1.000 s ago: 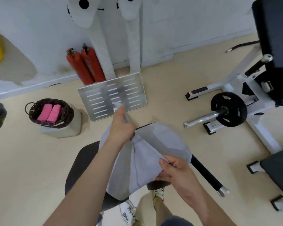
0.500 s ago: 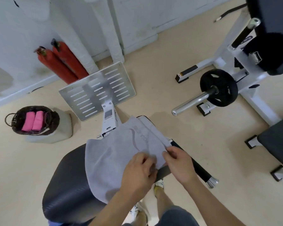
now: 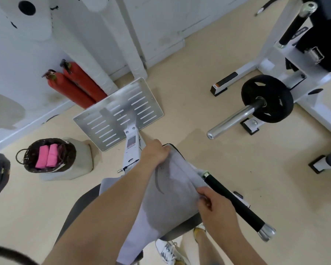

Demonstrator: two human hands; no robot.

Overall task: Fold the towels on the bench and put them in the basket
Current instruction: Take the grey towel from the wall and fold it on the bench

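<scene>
A grey towel (image 3: pixel 172 196) lies spread over the black padded bench (image 3: pixel 80 211) below me. My left hand (image 3: pixel 155 152) grips the towel's far corner at the bench's far end. The near right corner is pinched by my right hand (image 3: pixel 214 205), close to the black handle bar. The dark woven basket (image 3: pixel 29 155) stands on the floor at the left, on a grey block, and holds two folded pink towels (image 3: pixel 46 156).
A black bar handle with a chrome cap (image 3: pixel 237 205) juts out right of the bench. A slotted metal footplate (image 3: pixel 118 111) lies ahead, two red extinguishers (image 3: pixel 78 85) behind it. A weight plate on a chrome bar (image 3: pixel 266 98) and a white machine frame stand at the right.
My left hand has moved from the towel's near edge to its far corner. My right hand stays at the near right corner. The towel lies flatter on the bench.
</scene>
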